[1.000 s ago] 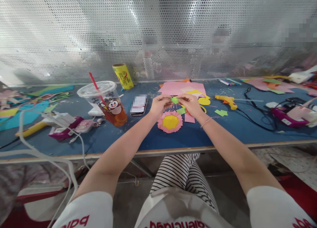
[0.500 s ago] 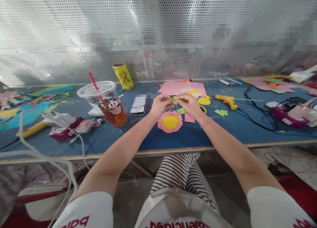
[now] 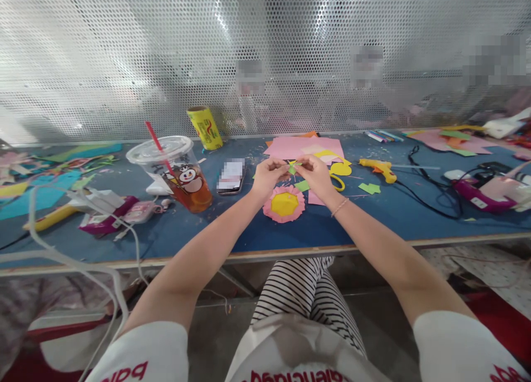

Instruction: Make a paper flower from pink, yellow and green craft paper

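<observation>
My left hand [image 3: 267, 175] and my right hand [image 3: 316, 174] meet above the blue table [image 3: 249, 235], both pinching a small green paper piece [image 3: 292, 168] between their fingertips. Just below them lies a pink paper flower with a yellow centre [image 3: 284, 203]. Another green scrap [image 3: 303, 186] rests beside the flower. Pink paper sheets [image 3: 302, 146] lie behind the hands, partly hidden by them. Yellow-handled scissors [image 3: 340, 178] show just right of my right hand.
A plastic cup of tea with a red straw [image 3: 178, 171], a phone [image 3: 231, 176] and a yellow roll [image 3: 205, 128] stand to the left. A yellow glue gun [image 3: 379, 169] and green scraps [image 3: 370, 188] lie right. Cables, chargers and paper offcuts crowd both table ends. A perforated metal screen [image 3: 124, 66] backs the table.
The green piece looks smaller and more folded between my fingertips. Both hands stay in nearly the same place, shifted very slightly.
</observation>
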Demonstrator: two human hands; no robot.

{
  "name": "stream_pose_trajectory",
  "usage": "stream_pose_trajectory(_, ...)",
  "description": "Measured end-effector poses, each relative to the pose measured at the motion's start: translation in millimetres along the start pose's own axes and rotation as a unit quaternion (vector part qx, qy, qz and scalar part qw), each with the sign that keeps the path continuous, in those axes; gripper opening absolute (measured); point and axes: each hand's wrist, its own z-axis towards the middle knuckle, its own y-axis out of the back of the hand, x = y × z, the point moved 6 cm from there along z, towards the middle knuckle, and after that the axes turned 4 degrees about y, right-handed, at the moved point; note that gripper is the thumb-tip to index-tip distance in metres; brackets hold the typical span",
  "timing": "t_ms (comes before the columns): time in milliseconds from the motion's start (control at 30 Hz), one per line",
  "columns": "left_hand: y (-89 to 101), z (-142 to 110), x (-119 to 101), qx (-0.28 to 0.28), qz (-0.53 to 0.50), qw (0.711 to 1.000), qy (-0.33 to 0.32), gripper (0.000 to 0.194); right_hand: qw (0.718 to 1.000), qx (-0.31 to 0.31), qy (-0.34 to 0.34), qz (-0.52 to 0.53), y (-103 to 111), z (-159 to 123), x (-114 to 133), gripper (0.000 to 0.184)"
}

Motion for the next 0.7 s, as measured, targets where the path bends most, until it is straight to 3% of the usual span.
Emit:
stream_pose_trajectory(433, 0.8, 1.1, -1.3, -0.003, 0.014, 1.000, -0.014, 0.028, 1.000, 0.003, 0.013, -0.004, 0.3, -0.7, 5.1, 0.023)
stream_pose_trajectory(700, 0.9, 1.0, -1.8, -0.002, 0.048, 0.999, -0.025, 0.028, 0.999, -0.013, -0.034, 0.011, 2.3, -0.4, -0.5, 0.025)
